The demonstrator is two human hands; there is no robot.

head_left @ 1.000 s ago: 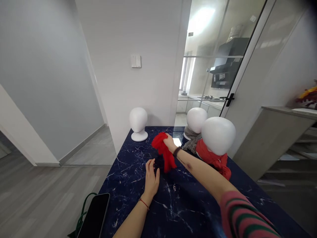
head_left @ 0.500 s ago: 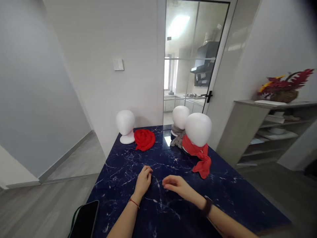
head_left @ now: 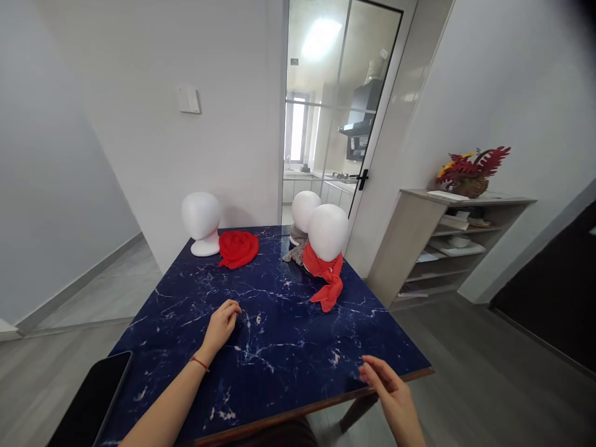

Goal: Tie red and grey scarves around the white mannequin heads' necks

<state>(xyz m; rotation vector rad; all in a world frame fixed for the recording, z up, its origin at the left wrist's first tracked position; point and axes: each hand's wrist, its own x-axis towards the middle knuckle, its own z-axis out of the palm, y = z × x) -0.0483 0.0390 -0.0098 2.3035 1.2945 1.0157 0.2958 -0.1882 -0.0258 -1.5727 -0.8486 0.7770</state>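
Note:
My left hand point(head_left: 222, 323) rests on the dark blue marbled table point(head_left: 288, 335), fingers curled loosely with nothing in them. Over the table's near right edge hovers my right hand point(head_left: 390, 392), its fingers apart and holding nothing. A crumpled red scarf point(head_left: 238, 248) lies at the far left beside a bare white foam head point(head_left: 201, 221). Another white foam head point(head_left: 328, 233) wears a red scarf point(head_left: 326, 279) round its neck. Behind it a third head point(head_left: 304, 212) wears a grey scarf point(head_left: 295, 252).
A black phone point(head_left: 88, 403) lies at the table's near left corner. A shelf unit point(head_left: 442, 242) with a basket of red flowers point(head_left: 468, 172) stands to the right. A glass door point(head_left: 339, 124) opens onto a kitchen behind the table.
My right hand let go of the red scarf beside the bare head and drew back to the near right edge. The view has swung to the right.

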